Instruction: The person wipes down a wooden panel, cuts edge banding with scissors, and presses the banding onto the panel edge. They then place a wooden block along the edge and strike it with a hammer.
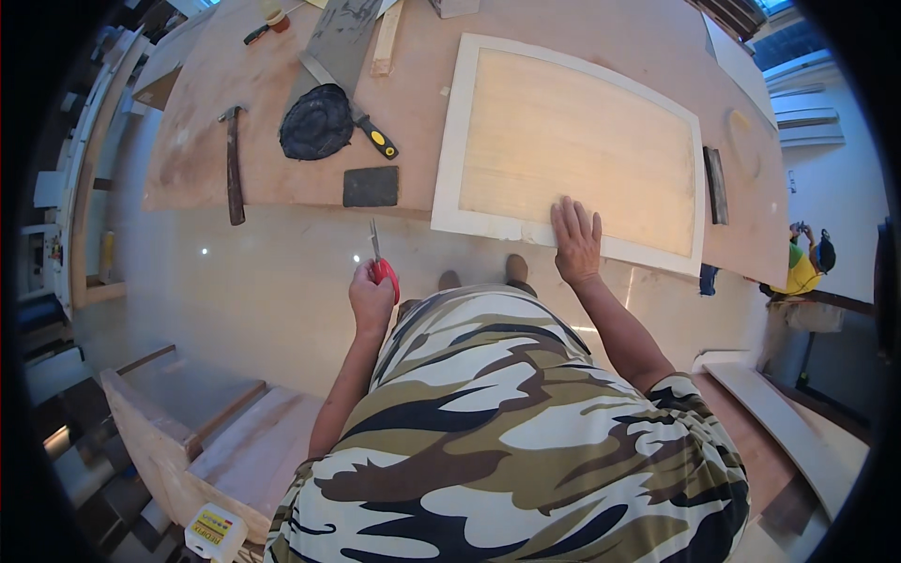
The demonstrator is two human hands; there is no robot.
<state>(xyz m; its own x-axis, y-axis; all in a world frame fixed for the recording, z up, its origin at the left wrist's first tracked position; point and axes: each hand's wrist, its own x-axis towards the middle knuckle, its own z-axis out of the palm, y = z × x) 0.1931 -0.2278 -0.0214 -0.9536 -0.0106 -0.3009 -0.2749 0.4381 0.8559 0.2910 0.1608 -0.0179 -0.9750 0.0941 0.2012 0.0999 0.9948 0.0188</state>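
My left hand (372,298) is closed round a pair of scissors with red handles (386,273), held off the table's front edge with the blades pointing away from me. A framed panel (572,141) with a white border and a pale wood-toned middle lies flat on the table. Over its near border my right hand (577,242) rests with fingers stretched out, touching the panel. Left of the panel are a dark sanding block (371,187), a round black cloth-like bundle (316,122) and a tool with a black-and-yellow handle (377,137).
The wooden table (404,103) also bears a hammer (233,164) at the left, a grey board (338,42), a wood strip (386,42) and a dark bar (716,186) at the right. A wooden crate-like piece (206,441) stands behind-left. A person in yellow (803,272) is far right.
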